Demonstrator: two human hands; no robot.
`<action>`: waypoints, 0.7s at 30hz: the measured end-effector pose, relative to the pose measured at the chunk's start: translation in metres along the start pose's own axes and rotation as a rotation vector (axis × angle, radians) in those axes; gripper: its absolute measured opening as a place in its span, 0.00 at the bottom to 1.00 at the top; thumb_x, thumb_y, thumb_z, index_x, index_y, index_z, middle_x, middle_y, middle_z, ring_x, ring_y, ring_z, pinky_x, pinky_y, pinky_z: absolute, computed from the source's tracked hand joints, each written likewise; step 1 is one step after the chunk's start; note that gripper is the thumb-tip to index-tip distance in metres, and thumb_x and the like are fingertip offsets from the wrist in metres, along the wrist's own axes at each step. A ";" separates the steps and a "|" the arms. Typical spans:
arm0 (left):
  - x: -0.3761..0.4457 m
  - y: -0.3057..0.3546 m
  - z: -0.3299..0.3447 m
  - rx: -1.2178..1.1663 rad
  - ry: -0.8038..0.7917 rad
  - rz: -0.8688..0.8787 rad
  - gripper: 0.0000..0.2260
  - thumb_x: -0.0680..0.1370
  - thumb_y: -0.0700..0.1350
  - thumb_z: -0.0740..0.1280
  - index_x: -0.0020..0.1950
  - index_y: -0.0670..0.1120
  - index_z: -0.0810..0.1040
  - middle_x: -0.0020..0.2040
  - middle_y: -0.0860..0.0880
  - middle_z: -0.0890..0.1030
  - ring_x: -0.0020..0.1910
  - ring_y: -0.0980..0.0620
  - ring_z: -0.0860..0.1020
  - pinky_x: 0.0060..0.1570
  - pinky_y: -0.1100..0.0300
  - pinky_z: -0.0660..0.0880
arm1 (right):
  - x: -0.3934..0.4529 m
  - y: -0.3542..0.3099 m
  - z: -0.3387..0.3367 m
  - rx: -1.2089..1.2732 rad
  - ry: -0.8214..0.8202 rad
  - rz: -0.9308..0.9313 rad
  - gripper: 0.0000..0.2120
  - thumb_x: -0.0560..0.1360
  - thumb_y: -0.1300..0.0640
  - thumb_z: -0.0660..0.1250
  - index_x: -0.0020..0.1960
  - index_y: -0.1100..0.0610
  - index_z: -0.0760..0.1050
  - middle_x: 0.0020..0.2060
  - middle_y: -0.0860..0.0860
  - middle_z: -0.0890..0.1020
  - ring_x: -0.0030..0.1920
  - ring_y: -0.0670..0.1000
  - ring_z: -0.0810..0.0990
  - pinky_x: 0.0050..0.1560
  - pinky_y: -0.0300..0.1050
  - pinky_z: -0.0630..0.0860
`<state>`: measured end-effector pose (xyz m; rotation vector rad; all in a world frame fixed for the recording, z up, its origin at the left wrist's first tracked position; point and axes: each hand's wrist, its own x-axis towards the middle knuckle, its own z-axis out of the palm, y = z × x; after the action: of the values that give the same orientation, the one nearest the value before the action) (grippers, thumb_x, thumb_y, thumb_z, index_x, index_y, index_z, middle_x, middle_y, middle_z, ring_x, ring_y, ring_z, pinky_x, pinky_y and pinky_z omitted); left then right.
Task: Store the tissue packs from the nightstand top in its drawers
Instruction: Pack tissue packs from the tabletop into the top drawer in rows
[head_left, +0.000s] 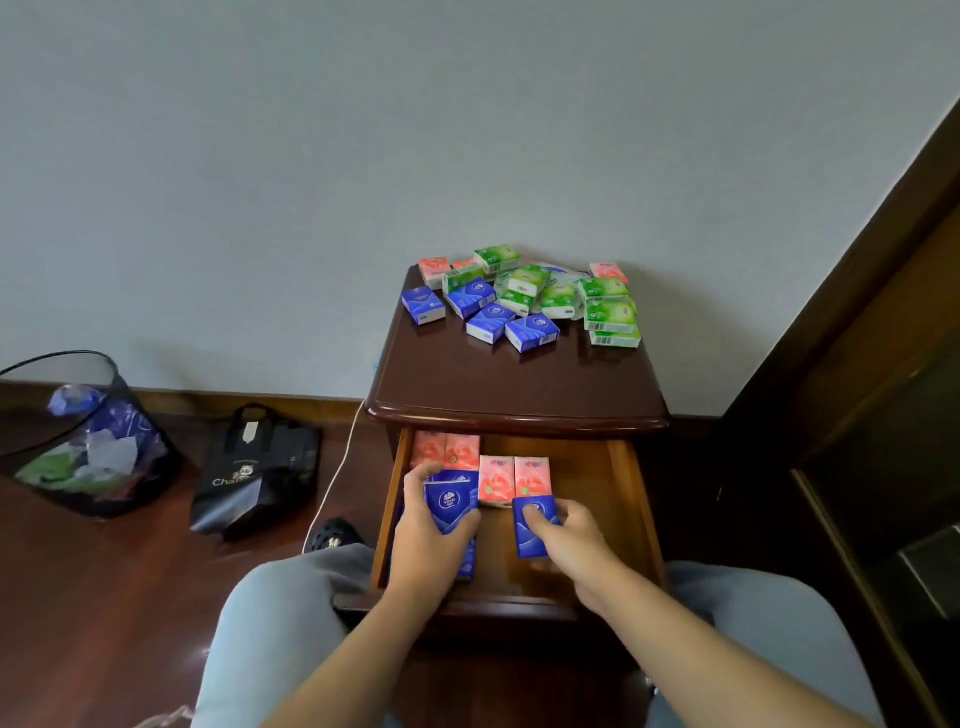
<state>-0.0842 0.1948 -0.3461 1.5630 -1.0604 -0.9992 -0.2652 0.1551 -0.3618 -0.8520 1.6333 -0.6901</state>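
Inside the open top drawer (621, 470), our left hand (434, 540) and right hand (566, 530) each grip a blue tissue pack; careless seating may topple the upright pink packs (511, 480).

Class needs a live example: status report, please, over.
Left hand and right hand each grip a blue pack inside the open drawer. Many packs wait on top. Nothing blocking.

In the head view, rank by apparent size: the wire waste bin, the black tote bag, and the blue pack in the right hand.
1. wire waste bin
2. black tote bag, somewhat smaller, though the bin is cut off by the frame edge
3. blue pack in the right hand, clearly smallest
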 end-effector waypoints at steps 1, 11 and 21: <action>-0.001 -0.003 -0.003 0.024 0.003 -0.001 0.27 0.75 0.42 0.78 0.65 0.61 0.69 0.60 0.61 0.77 0.55 0.65 0.80 0.43 0.69 0.80 | 0.002 0.005 0.007 0.063 -0.004 0.055 0.18 0.80 0.56 0.74 0.66 0.56 0.72 0.56 0.54 0.84 0.51 0.53 0.86 0.47 0.52 0.85; 0.005 -0.015 -0.010 -0.088 0.069 -0.062 0.26 0.78 0.38 0.74 0.64 0.65 0.69 0.63 0.57 0.77 0.59 0.55 0.82 0.43 0.56 0.85 | 0.011 0.016 0.035 0.121 -0.048 0.156 0.07 0.79 0.63 0.73 0.53 0.55 0.76 0.49 0.53 0.85 0.46 0.51 0.86 0.36 0.45 0.82; 0.005 -0.015 -0.006 -0.111 0.120 -0.072 0.21 0.79 0.44 0.74 0.62 0.65 0.70 0.61 0.55 0.79 0.55 0.54 0.84 0.37 0.62 0.83 | 0.017 0.016 0.040 0.019 0.083 0.170 0.18 0.75 0.56 0.79 0.60 0.58 0.76 0.54 0.56 0.84 0.50 0.54 0.83 0.39 0.46 0.77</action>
<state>-0.0745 0.1941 -0.3603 1.5587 -0.8567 -0.9834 -0.2316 0.1499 -0.3928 -0.6698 1.7486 -0.6276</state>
